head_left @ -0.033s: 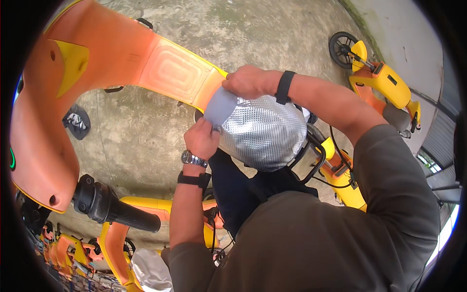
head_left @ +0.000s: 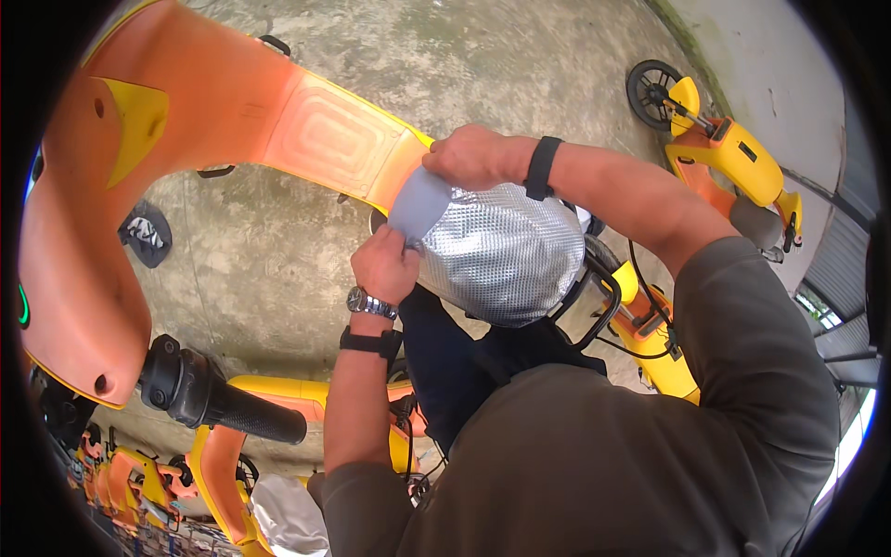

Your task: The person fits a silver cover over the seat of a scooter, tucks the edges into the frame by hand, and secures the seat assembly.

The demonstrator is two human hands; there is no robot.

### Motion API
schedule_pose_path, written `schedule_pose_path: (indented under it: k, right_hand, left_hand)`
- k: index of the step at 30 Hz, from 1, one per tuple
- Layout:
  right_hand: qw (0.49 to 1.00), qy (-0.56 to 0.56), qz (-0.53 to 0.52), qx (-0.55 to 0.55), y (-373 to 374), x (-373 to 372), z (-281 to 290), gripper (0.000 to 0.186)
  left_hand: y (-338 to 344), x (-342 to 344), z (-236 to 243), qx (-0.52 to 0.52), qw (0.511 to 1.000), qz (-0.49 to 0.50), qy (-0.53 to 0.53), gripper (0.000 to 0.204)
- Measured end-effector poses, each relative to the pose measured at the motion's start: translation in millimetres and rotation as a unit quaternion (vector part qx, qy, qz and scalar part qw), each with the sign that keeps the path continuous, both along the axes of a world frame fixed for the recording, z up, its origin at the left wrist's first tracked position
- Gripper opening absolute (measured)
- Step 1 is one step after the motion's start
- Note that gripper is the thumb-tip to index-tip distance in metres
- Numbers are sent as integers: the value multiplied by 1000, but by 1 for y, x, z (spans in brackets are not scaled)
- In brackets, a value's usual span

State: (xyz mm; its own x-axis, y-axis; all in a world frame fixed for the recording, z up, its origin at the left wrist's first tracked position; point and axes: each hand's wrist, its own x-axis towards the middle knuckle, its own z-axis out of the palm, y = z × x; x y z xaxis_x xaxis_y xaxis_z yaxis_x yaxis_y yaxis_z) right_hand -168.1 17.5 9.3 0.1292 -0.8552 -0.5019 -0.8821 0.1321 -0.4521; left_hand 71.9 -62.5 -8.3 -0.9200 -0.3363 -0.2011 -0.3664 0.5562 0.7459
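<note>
A silver, textured seat cover lies over the seat of an orange and yellow scooter. Its front end is a plain grey flap. My left hand is closed on the near corner of this flap, fingers pinching the edge. On the far corner, my right hand pinches the cover's edge in the same way. Between the two hands the grey flap lies against the front of the seat, beside the footboard. The seat itself is hidden under the cover.
The scooter's black handlebar grip juts out at lower left. A black rear rack stands behind the seat. Another yellow scooter is at upper right, with more parked at lower left. A dark crumpled cover lies on the concrete floor.
</note>
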Motion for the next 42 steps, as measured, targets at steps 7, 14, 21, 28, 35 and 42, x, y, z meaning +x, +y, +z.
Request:
schedule_pose_path:
  k: [7,14,21,28,35,42]
  right_hand:
    - [998,34,-55,-17,7,5,-5,15]
    - [968,-34,-248,23,27,14,-15,14]
    - [948,-6,-296,-114,71,23,-7,14]
    - [953,54,-289,-72,62,29,-11,12]
    - [897,-85,-413,-130,83,19,-19,27]
    - [887,-138,-431,-94,77,32,-34,40]
  left_hand:
    - [7,7,-7,-32,999,38,7,12]
    - [19,14,-21,14,995,98,8,12]
    - [18,13,-24,-25,993,112,28,10]
    - [16,10,-20,-5,995,98,18,10]
    - [8,-9,-3,195,960,203,12,25]
    - [18,-84,-10,168,980,110,-15,48]
